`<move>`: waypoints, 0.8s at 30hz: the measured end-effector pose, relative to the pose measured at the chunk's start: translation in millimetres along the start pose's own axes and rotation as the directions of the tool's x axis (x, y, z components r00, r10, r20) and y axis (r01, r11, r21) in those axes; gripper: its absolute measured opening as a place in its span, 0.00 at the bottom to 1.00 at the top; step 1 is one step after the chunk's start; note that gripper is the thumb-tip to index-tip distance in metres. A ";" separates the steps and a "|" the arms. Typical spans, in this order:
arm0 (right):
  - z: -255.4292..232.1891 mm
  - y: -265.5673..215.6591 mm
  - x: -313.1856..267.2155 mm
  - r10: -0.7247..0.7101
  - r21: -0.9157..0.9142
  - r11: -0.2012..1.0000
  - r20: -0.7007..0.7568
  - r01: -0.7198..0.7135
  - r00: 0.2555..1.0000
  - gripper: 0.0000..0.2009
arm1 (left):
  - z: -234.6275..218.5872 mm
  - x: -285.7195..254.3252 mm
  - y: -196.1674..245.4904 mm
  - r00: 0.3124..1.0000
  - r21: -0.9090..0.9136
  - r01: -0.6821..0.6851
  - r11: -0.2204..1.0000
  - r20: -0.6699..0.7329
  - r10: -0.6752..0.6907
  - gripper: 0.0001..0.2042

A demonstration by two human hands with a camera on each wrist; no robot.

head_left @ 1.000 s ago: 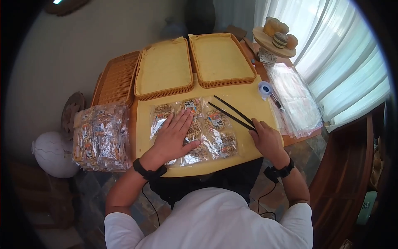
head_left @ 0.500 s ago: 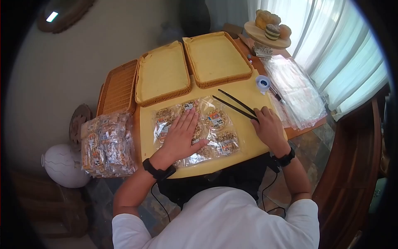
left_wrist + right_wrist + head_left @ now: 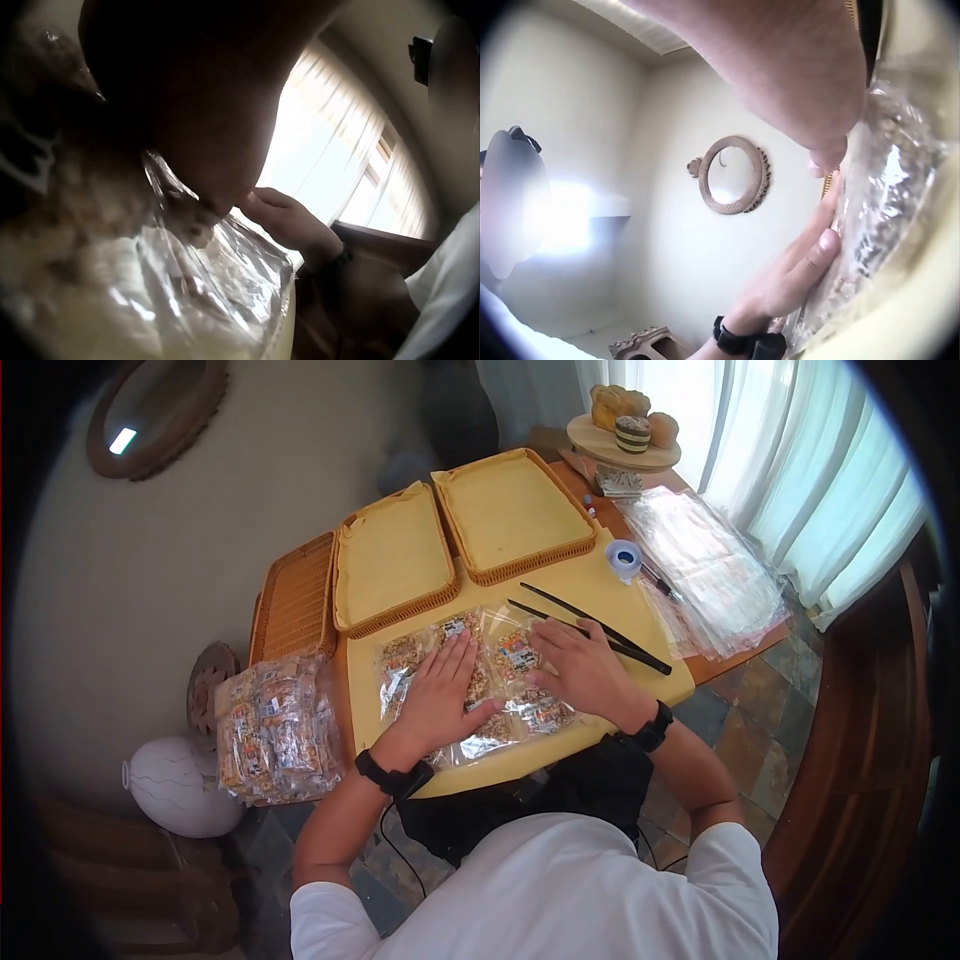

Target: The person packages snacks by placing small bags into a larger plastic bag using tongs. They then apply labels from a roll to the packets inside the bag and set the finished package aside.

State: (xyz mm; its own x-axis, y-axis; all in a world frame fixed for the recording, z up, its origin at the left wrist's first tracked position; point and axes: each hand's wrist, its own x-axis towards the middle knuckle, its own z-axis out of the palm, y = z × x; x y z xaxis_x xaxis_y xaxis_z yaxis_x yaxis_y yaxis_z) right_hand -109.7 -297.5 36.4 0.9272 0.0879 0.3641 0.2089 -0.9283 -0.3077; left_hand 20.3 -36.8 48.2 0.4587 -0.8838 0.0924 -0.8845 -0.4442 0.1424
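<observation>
A clear bag of round, nut-studded packets [image 3: 520, 652] lies flat on the yellow sheet [image 3: 655, 685]. My left hand [image 3: 440, 695] rests flat on its left and middle part, fingers straight and thumb out. On the bag's right part lies my right hand [image 3: 583, 670], palm down with fingers loosely spread. Black tongs [image 3: 640, 655] lie on the sheet beyond and beside the right hand, partly covered by it; I cannot tell if they touch. In the right wrist view, the left hand [image 3: 795, 281] touches the shiny film [image 3: 885, 180].
Two paper-lined wicker trays [image 3: 395, 565] and an unlined one [image 3: 292, 600] stand at the back. A stack of filled bags [image 3: 280, 730] is at the left. Tape [image 3: 624, 560], flat plastic bags [image 3: 705, 570] and a bread stand [image 3: 625, 448] are at the right.
My right hand has let go of the tongs, which now lie on the sheet, and moved left onto the bag. The left hand stays on the bag. The head view has shifted.
</observation>
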 end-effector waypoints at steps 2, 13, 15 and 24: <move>-4.3 7.7 -2.9 0.033 -0.056 0.998 -0.024 -0.034 0.999 0.27 | -0.8 -0.4 -0.4 1.000 -0.061 0.025 0.998 0.016 -0.024 0.49; -24.3 59.7 -41.9 0.425 -0.081 0.883 -0.277 -0.462 0.862 0.14 | -29.1 -81.5 -11.3 0.965 -0.234 0.115 0.966 -0.204 -0.164 0.34; -22.6 60.3 -43.9 0.423 -0.083 0.879 -0.318 -0.469 0.849 0.12 | -28.2 -100.4 -16.1 0.940 -0.281 0.171 0.944 -0.241 -0.242 0.32; -11.6 55.6 -39.2 0.436 -0.128 0.841 -0.417 -0.526 0.798 0.15 | 16.2 -141.5 -24.8 0.822 -0.394 0.413 0.821 -0.228 -0.523 0.31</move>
State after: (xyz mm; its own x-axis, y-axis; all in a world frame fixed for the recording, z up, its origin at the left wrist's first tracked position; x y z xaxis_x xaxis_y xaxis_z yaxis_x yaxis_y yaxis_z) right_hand -138.0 -356.8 15.2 0.7010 -0.4853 0.5226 -0.3521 -0.8727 -0.3382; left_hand -24.0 96.9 15.6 0.8585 -0.4604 0.2259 -0.5033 -0.6717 0.5436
